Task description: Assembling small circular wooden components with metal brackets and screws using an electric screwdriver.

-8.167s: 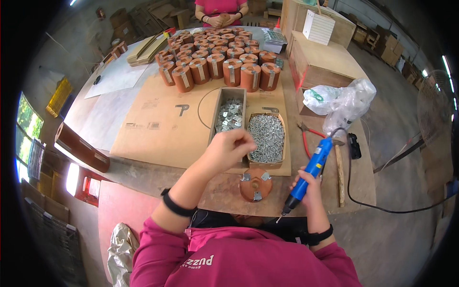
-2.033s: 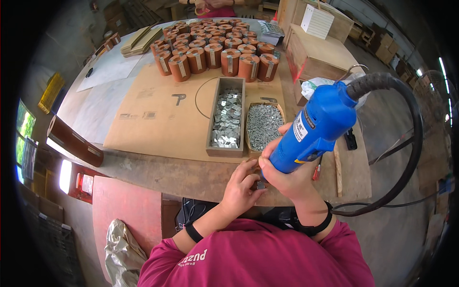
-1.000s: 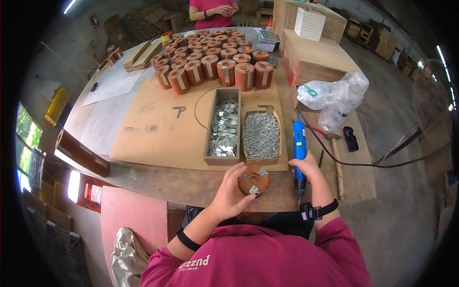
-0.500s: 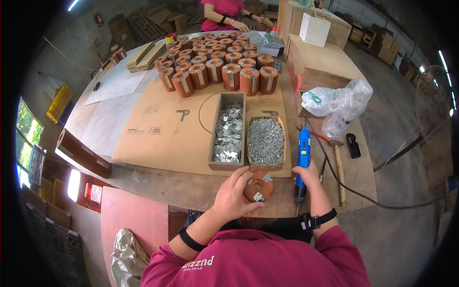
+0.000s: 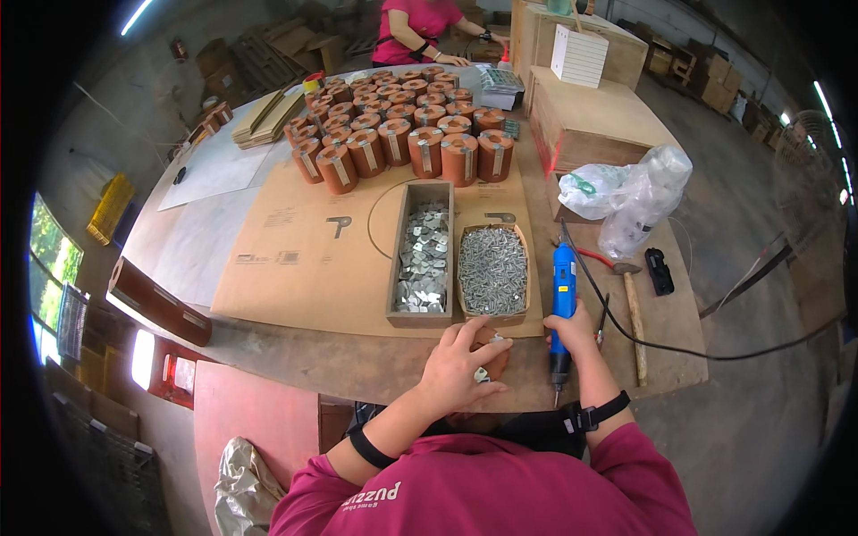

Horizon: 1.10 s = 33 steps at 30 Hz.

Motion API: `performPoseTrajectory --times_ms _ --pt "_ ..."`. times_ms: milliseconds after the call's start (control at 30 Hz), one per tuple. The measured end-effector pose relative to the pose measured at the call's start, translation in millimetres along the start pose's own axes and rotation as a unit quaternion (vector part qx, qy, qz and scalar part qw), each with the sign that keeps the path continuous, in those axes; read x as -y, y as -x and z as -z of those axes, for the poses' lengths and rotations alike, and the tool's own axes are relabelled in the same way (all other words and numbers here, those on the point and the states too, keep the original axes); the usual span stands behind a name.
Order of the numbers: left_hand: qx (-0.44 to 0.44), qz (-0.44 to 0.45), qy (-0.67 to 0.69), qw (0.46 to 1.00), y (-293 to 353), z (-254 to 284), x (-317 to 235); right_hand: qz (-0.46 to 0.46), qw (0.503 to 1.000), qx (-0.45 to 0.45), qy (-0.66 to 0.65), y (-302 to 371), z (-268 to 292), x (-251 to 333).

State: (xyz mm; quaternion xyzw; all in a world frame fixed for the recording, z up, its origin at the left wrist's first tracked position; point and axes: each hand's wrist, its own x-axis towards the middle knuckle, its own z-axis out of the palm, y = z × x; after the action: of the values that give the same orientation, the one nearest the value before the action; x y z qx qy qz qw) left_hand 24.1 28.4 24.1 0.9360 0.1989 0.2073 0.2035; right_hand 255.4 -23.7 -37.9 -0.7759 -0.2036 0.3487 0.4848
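Note:
My right hand [image 5: 575, 329] is wrapped round a blue electric screwdriver [image 5: 563, 277], held upright with its bit pointing down near the table's front edge. Left of it, my left hand [image 5: 454, 364] lies over a short reddish-brown cylinder [image 5: 493, 362], thumb on the near side and fingers across the far side. Small metal plates show on the cylinder's top; my hand hides much of the rest. Just beyond stand a wooden box of flat metal plates [image 5: 423, 259] and a cardboard tray of screws [image 5: 493, 271].
Many similar brown cylinders [image 5: 393, 143] crowd the far table. A long brown tube [image 5: 159, 302] sits at the left edge. To the right are a hammer [image 5: 635, 322], a black object [image 5: 660, 272], plastic bags [image 5: 626, 196] and the screwdriver's cable [image 5: 679, 355]. A co-worker [image 5: 418, 34] stands at the far side.
My left hand has shifted right and over the cylinder, covering more of its top. My right hand keeps the screwdriver nearly in place. The co-worker's arms have moved.

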Motion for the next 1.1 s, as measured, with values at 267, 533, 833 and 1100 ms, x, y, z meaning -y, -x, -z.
performPoseTrajectory --times_ms 267,533,833,1100 --pt "-0.047 0.05 0.115 0.991 20 13 22 0.009 1.0 -0.005 -0.015 6 1 3" --pt "-0.113 0.044 0.011 0.993 42 -5 23 -0.003 1.0 -0.006 -0.02 5 0 3" --pt "-0.123 0.034 0.132 0.983 -8 6 8 0.025 1.0 -0.012 -0.007 -3 2 -3" --pt "-0.091 0.035 0.036 0.995 -26 -15 8 0.027 1.0 -0.004 -0.013 2 1 -5"
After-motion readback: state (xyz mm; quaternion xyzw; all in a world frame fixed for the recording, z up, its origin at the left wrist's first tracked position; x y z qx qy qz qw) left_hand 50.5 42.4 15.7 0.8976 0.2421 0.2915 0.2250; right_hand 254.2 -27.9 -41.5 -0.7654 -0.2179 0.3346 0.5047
